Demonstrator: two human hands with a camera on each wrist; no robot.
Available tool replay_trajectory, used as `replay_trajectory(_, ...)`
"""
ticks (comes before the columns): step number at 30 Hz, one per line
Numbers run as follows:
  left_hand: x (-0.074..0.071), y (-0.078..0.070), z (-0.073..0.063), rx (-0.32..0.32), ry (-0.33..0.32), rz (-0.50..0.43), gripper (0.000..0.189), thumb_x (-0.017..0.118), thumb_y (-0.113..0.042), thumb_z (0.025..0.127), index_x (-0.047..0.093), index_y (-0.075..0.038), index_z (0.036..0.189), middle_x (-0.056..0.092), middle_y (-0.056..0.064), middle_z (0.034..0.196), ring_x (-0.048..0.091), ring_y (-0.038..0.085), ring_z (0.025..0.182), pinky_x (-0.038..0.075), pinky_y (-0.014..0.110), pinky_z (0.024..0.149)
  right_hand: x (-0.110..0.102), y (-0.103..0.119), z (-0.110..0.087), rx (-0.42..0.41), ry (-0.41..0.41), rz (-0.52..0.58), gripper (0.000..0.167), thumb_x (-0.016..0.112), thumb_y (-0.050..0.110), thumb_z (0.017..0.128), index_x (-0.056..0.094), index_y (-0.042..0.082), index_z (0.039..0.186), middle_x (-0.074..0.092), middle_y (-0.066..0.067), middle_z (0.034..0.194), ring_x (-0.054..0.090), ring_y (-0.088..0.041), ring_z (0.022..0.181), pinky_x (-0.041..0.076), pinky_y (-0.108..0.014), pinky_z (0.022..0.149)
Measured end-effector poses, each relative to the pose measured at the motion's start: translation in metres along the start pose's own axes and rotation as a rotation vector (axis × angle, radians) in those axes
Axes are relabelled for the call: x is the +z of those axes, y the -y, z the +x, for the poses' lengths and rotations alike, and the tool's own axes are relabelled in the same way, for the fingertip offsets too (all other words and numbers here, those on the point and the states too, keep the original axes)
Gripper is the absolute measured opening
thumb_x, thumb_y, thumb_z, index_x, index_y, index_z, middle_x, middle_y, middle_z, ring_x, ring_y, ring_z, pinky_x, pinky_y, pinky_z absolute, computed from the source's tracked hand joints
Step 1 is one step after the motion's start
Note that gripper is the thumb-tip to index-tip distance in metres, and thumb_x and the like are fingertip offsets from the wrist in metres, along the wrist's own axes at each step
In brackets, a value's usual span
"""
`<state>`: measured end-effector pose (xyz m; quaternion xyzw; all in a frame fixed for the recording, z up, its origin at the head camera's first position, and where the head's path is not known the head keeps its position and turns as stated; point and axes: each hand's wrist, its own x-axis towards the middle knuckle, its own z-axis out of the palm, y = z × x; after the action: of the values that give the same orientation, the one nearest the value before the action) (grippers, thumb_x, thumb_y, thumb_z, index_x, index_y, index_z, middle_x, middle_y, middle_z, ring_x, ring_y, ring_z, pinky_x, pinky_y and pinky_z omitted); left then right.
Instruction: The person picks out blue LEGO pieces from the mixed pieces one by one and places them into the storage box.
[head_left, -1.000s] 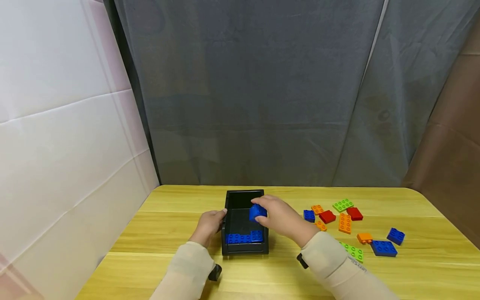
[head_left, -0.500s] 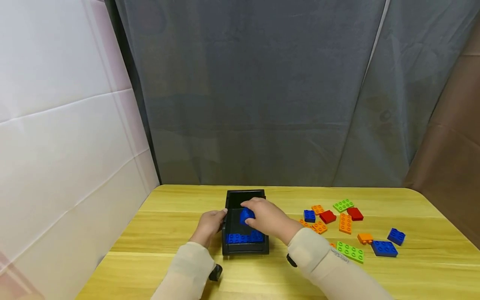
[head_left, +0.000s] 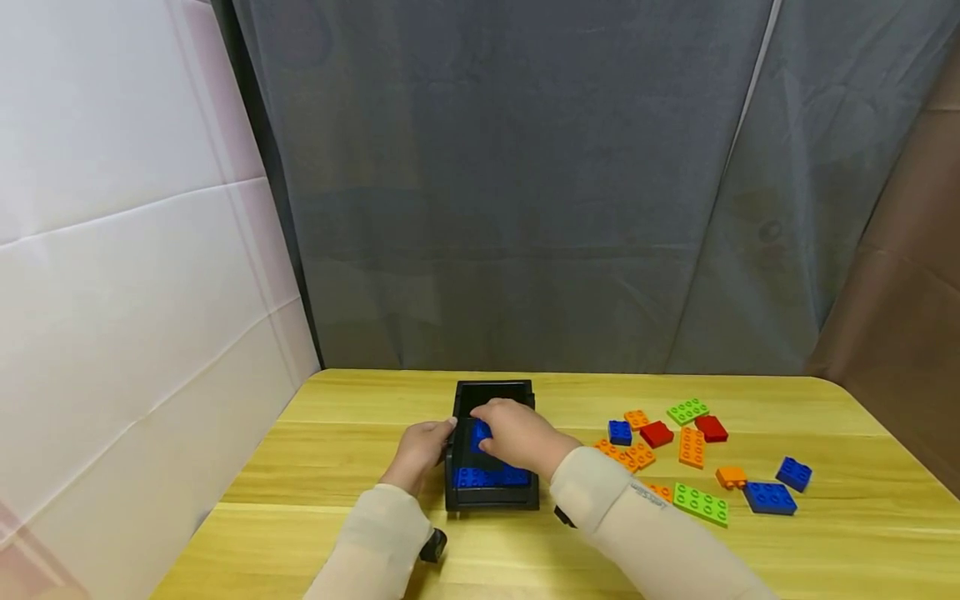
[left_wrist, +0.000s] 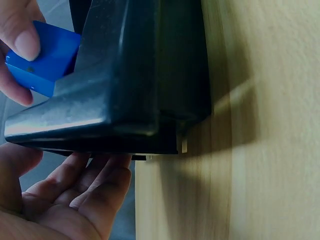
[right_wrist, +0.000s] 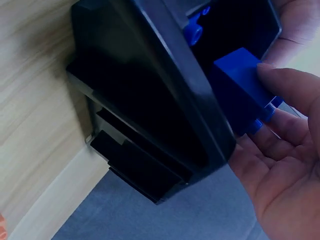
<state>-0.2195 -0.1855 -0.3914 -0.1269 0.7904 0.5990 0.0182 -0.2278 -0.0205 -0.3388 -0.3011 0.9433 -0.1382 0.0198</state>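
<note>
A black plastic bin [head_left: 491, 503] stands on the table in the head view, with blue bricks [head_left: 491, 477] along its near end. My left hand [head_left: 415, 454] grips the bin's left side; in the left wrist view its fingers [left_wrist: 105, 192] bend against the underside of the rim. My right hand [head_left: 522, 435] reaches over the bin and pinches a blue brick [head_left: 480, 435] between thumb and fingers. That blue brick [right_wrist: 242, 87] is at the bin's opening in the right wrist view, studs toward the fingers. The right hand covers part of the bin's inside.
Loose bricks lie on the table to the right: a green brick [head_left: 701, 504], an orange brick [head_left: 692, 447], a red brick [head_left: 657, 434], a blue brick [head_left: 770, 497] and several others. The wooden table [head_left: 360, 396] ends at a grey curtain [head_left: 487, 208] behind.
My right hand has moved left over the bin with the blue brick, from its right side toward its left wall. My left hand has stayed on the bin.
</note>
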Motion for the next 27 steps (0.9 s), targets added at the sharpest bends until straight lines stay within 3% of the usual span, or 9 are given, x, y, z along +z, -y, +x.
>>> replay_trajectory(13, 0.000, 0.000, 0.000, -0.012, -0.010, 0.018, 0.041, 0.047, -0.029, 0.102, 0.068, 0.005, 0.109, 0.060, 0.017, 0.117, 0.053, 0.030, 0.105, 0.044, 0.050, 0.099, 0.005, 0.005, 0.007, 0.008, 0.005, -0.069, 0.047, 0.071, 0.019, 0.088, 0.059, 0.008, 0.132, 0.059, -0.009, 0.132, 0.056, -0.025, 0.121, 0.048, -0.037, 0.100)
replay_trajectory(17, 0.001, 0.000, 0.000, -0.006, -0.016, 0.014, 0.040, 0.048, -0.028, 0.102, 0.069, 0.005, 0.105, 0.061, 0.014, 0.109, 0.054, 0.028, 0.100, 0.047, 0.047, 0.094, 0.008, 0.006, 0.011, 0.016, 0.009, -0.086, 0.046, 0.071, 0.019, 0.088, 0.059, 0.008, 0.132, 0.059, -0.009, 0.133, 0.056, -0.025, 0.122, 0.048, -0.037, 0.099)
replay_trajectory(22, 0.002, -0.001, 0.000, 0.014, -0.021, 0.004, 0.039, 0.049, -0.027, 0.101, 0.068, 0.006, 0.097, 0.058, 0.007, 0.087, 0.051, 0.023, 0.087, 0.047, 0.037, 0.082, 0.012, 0.005, 0.014, 0.011, 0.016, -0.104, 0.044, 0.071, 0.017, 0.089, 0.060, 0.007, 0.130, 0.060, -0.009, 0.129, 0.057, -0.024, 0.118, 0.050, -0.036, 0.097)
replay_trajectory(27, 0.001, -0.002, -0.001, 0.020, -0.021, -0.005, 0.038, 0.049, -0.027, 0.101, 0.069, 0.006, 0.098, 0.058, 0.006, 0.087, 0.051, 0.022, 0.087, 0.048, 0.038, 0.083, 0.018, 0.005, 0.016, 0.004, 0.021, -0.114, 0.041, 0.070, 0.015, 0.088, 0.062, 0.008, 0.128, 0.063, -0.008, 0.122, 0.059, -0.023, 0.114, 0.051, -0.034, 0.096)
